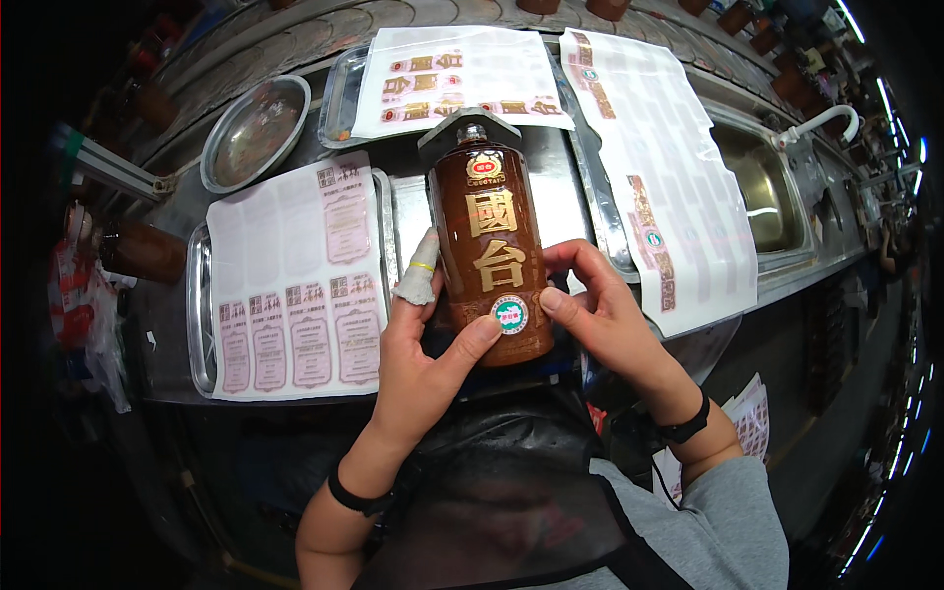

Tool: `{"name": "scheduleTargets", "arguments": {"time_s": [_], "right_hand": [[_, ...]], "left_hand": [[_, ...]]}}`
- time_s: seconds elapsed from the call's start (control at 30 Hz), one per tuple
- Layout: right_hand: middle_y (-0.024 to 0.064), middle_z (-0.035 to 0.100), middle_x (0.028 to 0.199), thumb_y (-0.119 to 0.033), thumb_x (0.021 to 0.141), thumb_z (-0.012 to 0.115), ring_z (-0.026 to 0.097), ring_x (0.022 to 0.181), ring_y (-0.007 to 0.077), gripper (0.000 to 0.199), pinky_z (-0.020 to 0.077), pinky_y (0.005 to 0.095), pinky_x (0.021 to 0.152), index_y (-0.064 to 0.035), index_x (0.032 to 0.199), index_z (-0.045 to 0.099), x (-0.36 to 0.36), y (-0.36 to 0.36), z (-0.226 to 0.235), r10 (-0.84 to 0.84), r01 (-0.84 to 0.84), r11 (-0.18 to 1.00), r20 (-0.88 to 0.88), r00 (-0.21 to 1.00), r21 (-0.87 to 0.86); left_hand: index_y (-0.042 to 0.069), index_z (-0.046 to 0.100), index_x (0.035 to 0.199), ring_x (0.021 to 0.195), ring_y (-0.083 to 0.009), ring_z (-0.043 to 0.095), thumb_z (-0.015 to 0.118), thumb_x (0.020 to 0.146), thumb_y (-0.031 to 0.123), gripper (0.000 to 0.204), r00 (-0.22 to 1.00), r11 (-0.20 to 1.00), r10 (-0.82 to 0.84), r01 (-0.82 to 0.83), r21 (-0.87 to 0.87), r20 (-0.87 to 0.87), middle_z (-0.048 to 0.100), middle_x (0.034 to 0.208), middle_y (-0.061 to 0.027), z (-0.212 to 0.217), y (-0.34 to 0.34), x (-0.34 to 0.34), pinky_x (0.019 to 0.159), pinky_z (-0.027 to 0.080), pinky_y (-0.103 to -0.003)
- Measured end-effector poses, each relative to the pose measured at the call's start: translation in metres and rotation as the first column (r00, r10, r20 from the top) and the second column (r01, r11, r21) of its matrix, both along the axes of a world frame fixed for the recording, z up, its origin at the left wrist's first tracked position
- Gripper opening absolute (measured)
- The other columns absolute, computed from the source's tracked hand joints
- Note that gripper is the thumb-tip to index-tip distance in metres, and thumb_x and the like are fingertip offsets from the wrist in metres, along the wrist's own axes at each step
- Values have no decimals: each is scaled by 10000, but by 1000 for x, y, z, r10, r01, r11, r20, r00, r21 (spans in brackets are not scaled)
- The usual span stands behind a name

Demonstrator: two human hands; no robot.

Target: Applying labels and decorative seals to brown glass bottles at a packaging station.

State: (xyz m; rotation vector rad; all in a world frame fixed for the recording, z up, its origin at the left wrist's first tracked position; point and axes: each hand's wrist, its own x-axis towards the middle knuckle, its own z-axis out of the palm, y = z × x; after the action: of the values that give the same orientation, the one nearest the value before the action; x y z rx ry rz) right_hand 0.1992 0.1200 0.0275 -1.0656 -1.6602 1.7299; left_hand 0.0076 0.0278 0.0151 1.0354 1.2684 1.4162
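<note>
A glossy brown bottle (503,258) with gold characters, a small red emblem and a round green-and-white sticker lies between my two hands, its neck pointing away from me. My left hand (425,344) grips its lower left side, the thumb pressed beside the round sticker. A whitish finger cover with a yellow band wraps one left finger. My right hand (602,313) holds the lower right side, thumb and forefinger at the edge of the label. Behind the bottle's neck is a grey angular holder (433,147). The fingers under the bottle are hidden.
Label sheets on trays surround the bottle: a left sheet (265,236), a far sheet (393,59) and a right sheet (678,177). A metal bowl (218,169) stands far left, a brown bottle (146,251) lies at the left. A sink (755,167) with a white faucet (826,120) is right.
</note>
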Motion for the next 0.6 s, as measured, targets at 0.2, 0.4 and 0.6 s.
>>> {"name": "scheduleTargets", "arguments": {"time_s": [0.2, 0.4, 0.6], "right_hand": [[83, 555, 1120, -195, 908, 725, 520, 716, 5, 447, 426, 150, 557, -12, 1240, 488, -3, -5, 12, 20, -23, 999, 72, 997, 32], [95, 560, 1142, -205, 875, 773, 534, 696, -5, 519, 435, 162, 532, -2, 1237, 462, -6, -7, 18, 5, -5, 1000, 55, 998, -6], [98, 555, 1151, -203, 875, 773, 558, 693, 13, 519, 446, 167, 531, 0, 1235, 461, -6, -6, 17, 38, -37, 999, 103, 994, -10]], "left_hand": [[-49, 219, 1529, 1425, -272, 355, 699, 903, 152, 814, 998, 1000, 24, -24, -3, 55, 351, 1535, -211, -1, 0, 2, 1175, 260, -386], [-55, 236, 1522, 1421, -272, 359, 699, 903, 146, 798, 999, 1000, 24, -24, 8, 26, 356, 1530, -215, -4, 0, 1, 1174, 263, -388], [-57, 244, 1518, 1416, -268, 368, 695, 904, 139, 787, 1000, 1000, 20, -20, -5, -8, 364, 1525, -216, -6, -1, -1, 1171, 269, -386]]}}
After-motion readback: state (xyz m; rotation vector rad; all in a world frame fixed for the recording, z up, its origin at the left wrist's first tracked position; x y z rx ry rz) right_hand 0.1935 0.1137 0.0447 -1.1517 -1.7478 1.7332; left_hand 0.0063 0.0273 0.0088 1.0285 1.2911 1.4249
